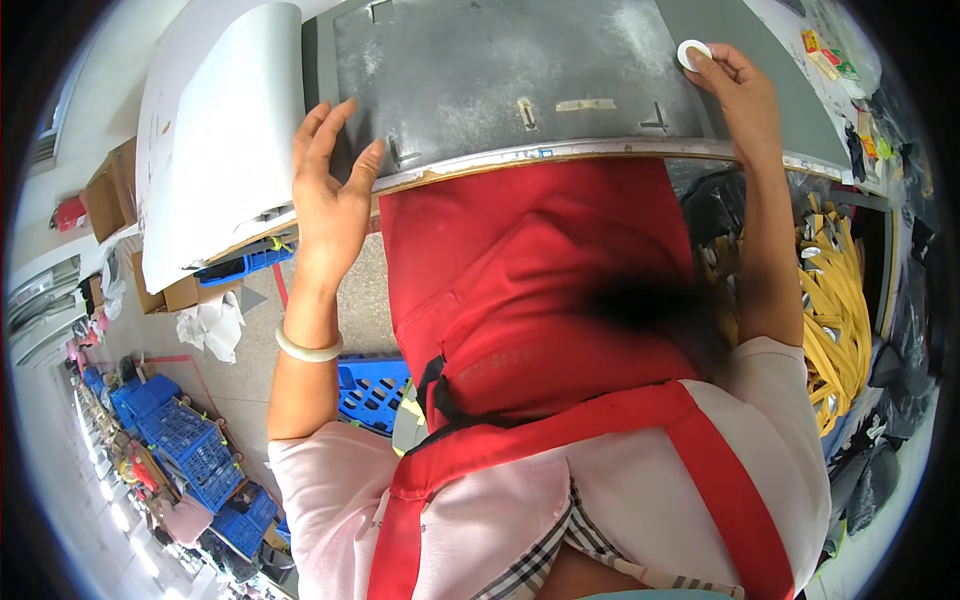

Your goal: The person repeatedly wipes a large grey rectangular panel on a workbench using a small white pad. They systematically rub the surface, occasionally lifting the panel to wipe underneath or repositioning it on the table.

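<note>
A small white round disc (688, 53) is pinched between the thumb and fingers of my right hand (742, 95), over the right end of a dark, chalky-looking board (470, 85). What the disc is made of I cannot make out. My left hand (330, 195) is empty, its fingers apart and raised by the board's left front corner. Strips of tan tape (586, 105) and small dark corner marks sit on the board near its front edge. Beside my left hand, a pale sheet (240, 110) curls up along its right side.
The worktable's front edge (560, 150) runs close to my red apron (540, 260). Yellow straps (835, 310) hang in a bundle below right. Blue plastic crates (195, 450) stand on the floor at left, with another blue crate (372, 388) nearer me. Cardboard boxes (110, 190) stand far left.
</note>
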Demonstrator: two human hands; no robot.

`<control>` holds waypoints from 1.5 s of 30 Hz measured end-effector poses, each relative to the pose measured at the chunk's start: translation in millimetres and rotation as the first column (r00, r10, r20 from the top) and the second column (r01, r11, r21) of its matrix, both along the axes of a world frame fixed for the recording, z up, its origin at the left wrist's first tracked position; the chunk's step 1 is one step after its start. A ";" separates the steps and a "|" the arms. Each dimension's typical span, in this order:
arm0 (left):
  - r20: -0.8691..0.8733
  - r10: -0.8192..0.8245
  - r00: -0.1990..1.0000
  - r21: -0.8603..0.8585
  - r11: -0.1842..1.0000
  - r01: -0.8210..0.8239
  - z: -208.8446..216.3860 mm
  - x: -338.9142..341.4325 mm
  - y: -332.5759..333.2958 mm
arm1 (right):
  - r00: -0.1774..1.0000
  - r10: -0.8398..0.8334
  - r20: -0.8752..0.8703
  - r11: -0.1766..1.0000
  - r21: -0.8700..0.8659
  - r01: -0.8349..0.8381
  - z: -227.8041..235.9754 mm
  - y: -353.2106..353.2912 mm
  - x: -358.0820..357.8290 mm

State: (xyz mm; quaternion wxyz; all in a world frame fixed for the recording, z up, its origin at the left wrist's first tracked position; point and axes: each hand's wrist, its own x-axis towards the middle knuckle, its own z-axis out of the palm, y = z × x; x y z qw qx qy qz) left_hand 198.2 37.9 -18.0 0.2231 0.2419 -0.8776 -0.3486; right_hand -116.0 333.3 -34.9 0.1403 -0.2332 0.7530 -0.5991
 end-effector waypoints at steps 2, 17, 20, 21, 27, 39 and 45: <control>-0.055 -0.009 0.998 0.096 0.995 0.014 -4.6 0.7 -1.5 | 1.000 0.010 -0.007 1.000 -0.002 -0.010 0.2 -0.2 0.1; -0.102 0.054 0.993 0.479 0.878 0.001 -1.4 -0.7 -1.6 | 0.997 -0.017 -0.077 0.997 0.074 0.023 -2.8 0.6 0.7; -0.099 0.053 0.994 0.456 0.890 -0.002 -1.7 0.6 0.6 | 0.996 -0.016 -0.083 0.997 0.079 0.023 -6.1 -2.5 3.7; -0.107 0.051 0.993 0.458 0.889 0.004 -2.0 -0.2 1.0 | 0.999 -0.009 -0.051 0.998 0.065 0.012 -4.8 -2.5 4.7; -0.106 0.073 0.992 0.503 0.864 -0.010 -3.2 -2.5 -1.5 | 0.998 -0.052 -0.046 0.995 0.079 0.055 0.4 -4.9 13.0; -0.007 -0.007 1.000 0.207 0.978 0.008 -13.4 -0.1 -6.7 | 0.996 -0.084 -0.010 0.996 -0.029 0.084 -18.5 9.2 -6.0; 0.020 -0.022 1.000 0.101 0.995 0.020 -11.6 1.1 -2.8 | 0.997 -0.071 0.029 0.993 -0.090 0.073 -16.4 11.3 -5.3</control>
